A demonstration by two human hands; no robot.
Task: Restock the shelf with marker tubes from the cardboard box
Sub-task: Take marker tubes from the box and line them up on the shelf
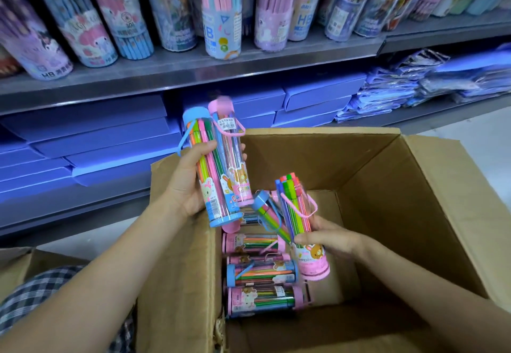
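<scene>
At 9 o'clock sits a low shelf (83, 208) w/ flat blue boxes (91, 142) stacked on it. Down at 8 o'clock, a bit of plaid cloth (41, 291) shows under the left forearm.

Left hand (185, 184), just left of centre, has its fingers curled round two tubes held side by side, thumb across the front: a blue-capped tube (210, 170) nearest the palm and a pink-capped tube (232, 153) touching it on the right. Both are roughly upright, tops tipped toward 11 o'clock, above the box's left wall.

At 12 o'clock the upper shelf (193, 67) carries a row of pencil tubes (221, 20) (HB print readable on several).

The cardboard box (387, 186) fills the frame from centre to 5 o'clock, flaps open. Along its left inside wall, at approx. 6 o'clock, more marker tubes lie on their sides, stacked: pink (251, 242), blue (262, 272), pink (262, 300); others underneath are partly hidden.

Right hand (329, 239), right of centre over the box, grips a capless pink tube (304, 228), fingers wrapped near its base, marker tips sticking out of the open top toward 12 o'clock. A second blue tube (269, 211) leans against that one's left side, tilted toward 10 o'clock; cannot tell whether the fingers also hold it.

At 2 o'clock, packets (401, 87) in blue wrap lie piled on a shelf.
</scene>
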